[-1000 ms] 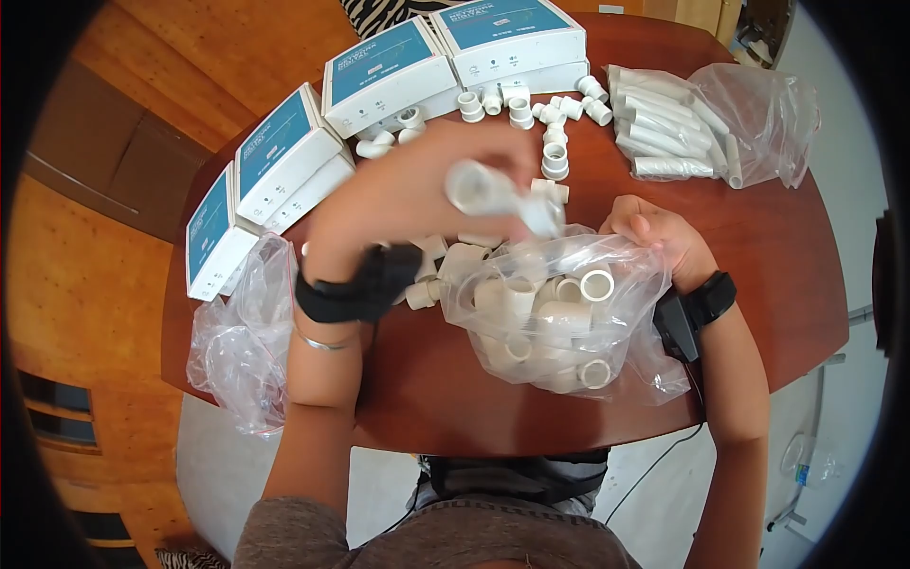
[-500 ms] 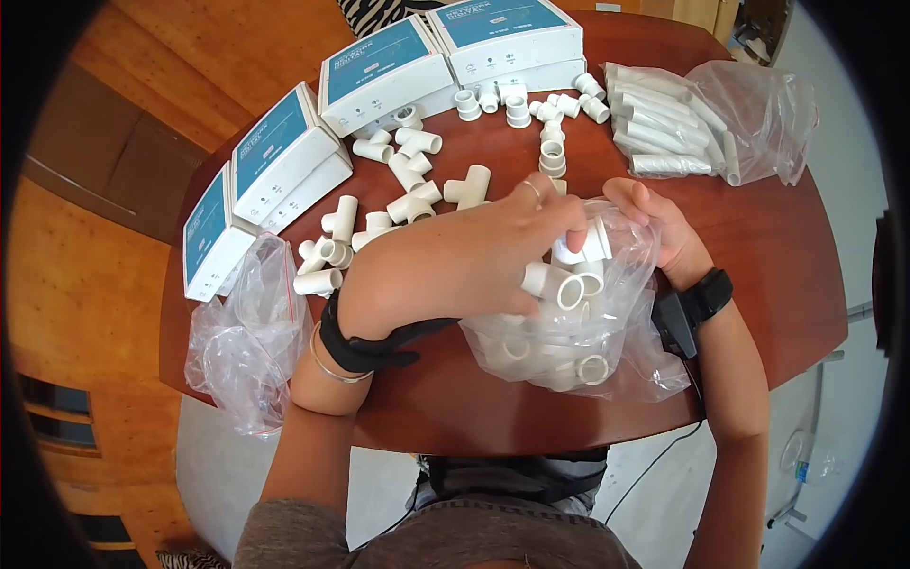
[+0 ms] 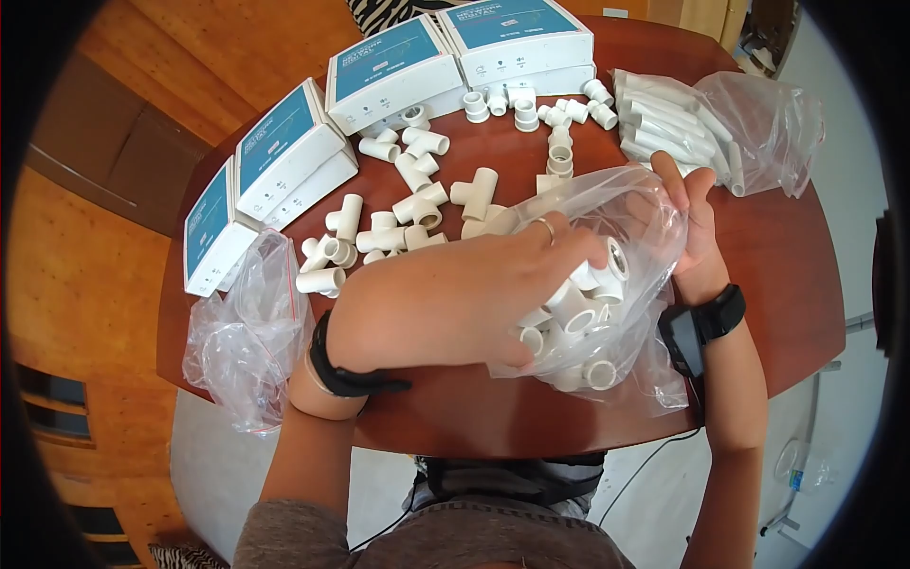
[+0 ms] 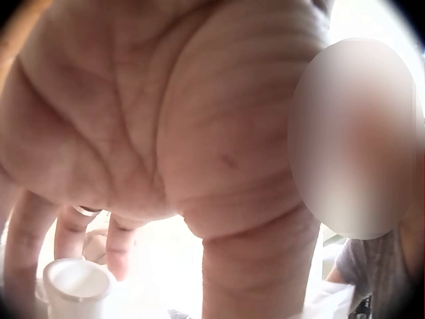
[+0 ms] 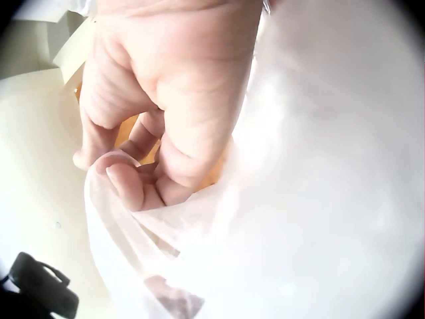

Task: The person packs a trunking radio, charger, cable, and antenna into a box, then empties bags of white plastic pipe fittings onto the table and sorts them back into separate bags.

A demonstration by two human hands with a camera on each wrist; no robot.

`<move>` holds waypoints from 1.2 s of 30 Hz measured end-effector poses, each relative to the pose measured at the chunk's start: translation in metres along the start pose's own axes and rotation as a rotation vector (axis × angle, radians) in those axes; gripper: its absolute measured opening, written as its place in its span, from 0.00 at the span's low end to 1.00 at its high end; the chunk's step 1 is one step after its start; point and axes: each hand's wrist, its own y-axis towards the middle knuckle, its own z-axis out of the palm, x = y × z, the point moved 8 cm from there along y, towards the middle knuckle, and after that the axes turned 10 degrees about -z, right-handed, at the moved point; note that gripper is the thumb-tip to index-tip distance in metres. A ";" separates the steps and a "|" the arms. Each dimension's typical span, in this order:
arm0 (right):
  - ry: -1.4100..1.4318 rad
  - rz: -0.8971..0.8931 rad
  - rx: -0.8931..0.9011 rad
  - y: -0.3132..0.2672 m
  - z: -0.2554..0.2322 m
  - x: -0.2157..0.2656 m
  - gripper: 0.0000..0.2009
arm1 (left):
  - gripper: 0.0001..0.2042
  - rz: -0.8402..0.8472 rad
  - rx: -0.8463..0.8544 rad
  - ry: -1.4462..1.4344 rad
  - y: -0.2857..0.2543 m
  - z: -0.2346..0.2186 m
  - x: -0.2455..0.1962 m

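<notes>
At the mouth of a clear plastic bag (image 3: 654,242), the left hand (image 3: 526,284) has its fingers over white pipe fittings (image 3: 572,308). In the left wrist view that hand (image 4: 159,119) shows spread fingers and a straight thumb, with a white fitting (image 4: 78,289) close by the fingers. The right hand (image 3: 690,223) holds up the bag's far-right edge. Thumb and fingers of the right hand (image 5: 166,106) pinch the thin film (image 5: 126,219) in the right wrist view. Part of the left fingertips is hidden among the fittings.
Loose white fittings (image 3: 474,192) lie beyond the left forearm, and more stand near the blue-and-white boxes (image 3: 393,81). A bag of white tubes (image 3: 668,123) lies at the back right. Another crumpled clear bag (image 3: 248,332) is at the left edge.
The left hand has brought fittings down into the bag, where they now rest among the others. The right hand has risen a little, lifting the bag's edge higher.
</notes>
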 end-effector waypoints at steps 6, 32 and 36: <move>-0.113 0.065 -0.335 -0.007 -0.024 -0.005 0.21 | 0.38 -0.029 -0.251 0.121 0.004 -0.019 0.017; -0.083 0.215 -0.318 -0.015 -0.033 -0.016 0.21 | 0.23 -0.951 -0.193 -0.077 -0.029 -0.076 0.270; -0.086 0.213 -0.322 -0.013 -0.030 -0.016 0.21 | 0.25 -1.005 -0.184 -0.102 -0.030 -0.074 0.270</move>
